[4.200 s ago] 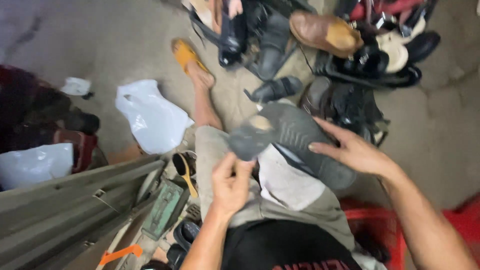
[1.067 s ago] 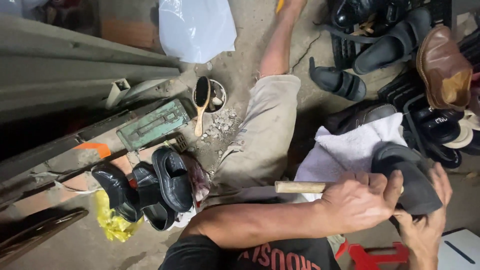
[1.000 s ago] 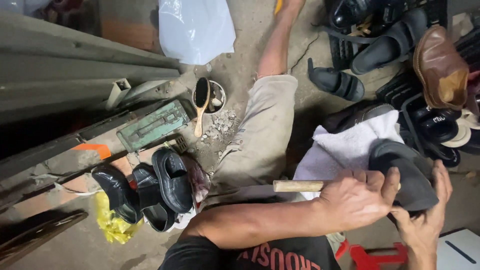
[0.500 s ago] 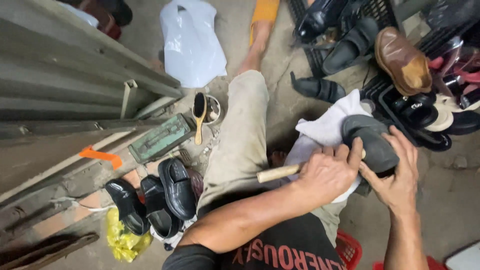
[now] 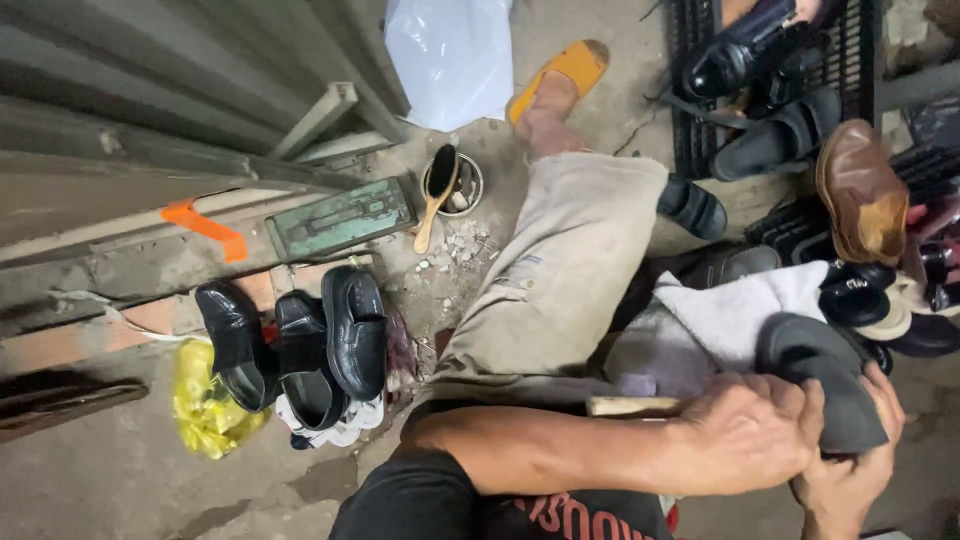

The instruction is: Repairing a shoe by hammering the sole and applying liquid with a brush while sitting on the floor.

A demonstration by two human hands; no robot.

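Head view shows my left hand (image 5: 745, 435) with its fingers (image 5: 810, 405) closed over a dark grey shoe (image 5: 825, 385) and, I think, around a wooden-handled tool (image 5: 622, 406), though the working end is hidden. My right hand (image 5: 845, 480) grips the same shoe from below, fingers wrapped up its far side. The shoe sits at my lap, over a white cloth (image 5: 735, 315) draped on my right thigh.

Further out, my left leg in beige trousers (image 5: 560, 270) stretches forward to a foot in an orange sandal (image 5: 565, 75). Beside that knee, on the concrete floor, stands a small round tin (image 5: 468, 190) with a wooden-handled brush (image 5: 437, 190) leaning in it; the rest of its contents I cannot make out. Pale scraps lie scattered just below it. A flat green metal box (image 5: 340, 217), lid shut, lies next to the tin. Three black shoes (image 5: 300, 340) lie side by side near a yellow plastic bag (image 5: 205, 405). A white plastic bag (image 5: 450, 55) rests at the top. On my right, a pile of dark footwear holds one brown leather shoe (image 5: 860, 195).
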